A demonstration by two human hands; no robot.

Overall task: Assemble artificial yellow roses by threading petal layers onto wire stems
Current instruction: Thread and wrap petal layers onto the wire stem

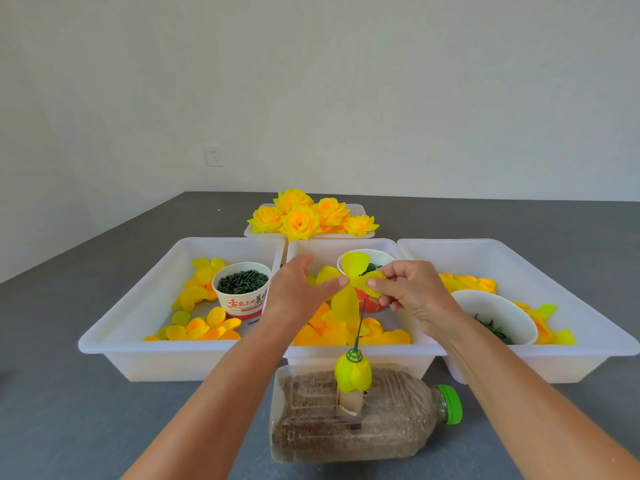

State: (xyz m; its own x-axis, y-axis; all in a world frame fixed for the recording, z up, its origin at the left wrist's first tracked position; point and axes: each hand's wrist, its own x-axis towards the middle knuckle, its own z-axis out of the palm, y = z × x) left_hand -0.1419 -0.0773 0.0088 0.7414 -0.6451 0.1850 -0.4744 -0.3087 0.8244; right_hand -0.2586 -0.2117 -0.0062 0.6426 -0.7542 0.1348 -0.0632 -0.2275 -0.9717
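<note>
Yellow fabric, thin and floppy: the petal layer [349, 289] is pinched on either side by the left hand [298, 289] and right hand [412, 289], just above the wire stem [360, 323]. It looks nearly weightless and easily creased, so holding close to its centre hole should steady it. The stem rises from a bud [353, 374] seated on a bottle [346, 417] at the near edge of the grey tabletop [69, 410]. White bins [138, 341] sit behind, against a plain wall [311, 81].

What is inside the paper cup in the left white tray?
The paper cup holds small dark green plastic pieces, heaped to the rim. What lies beneath the top layer is covered.
</note>
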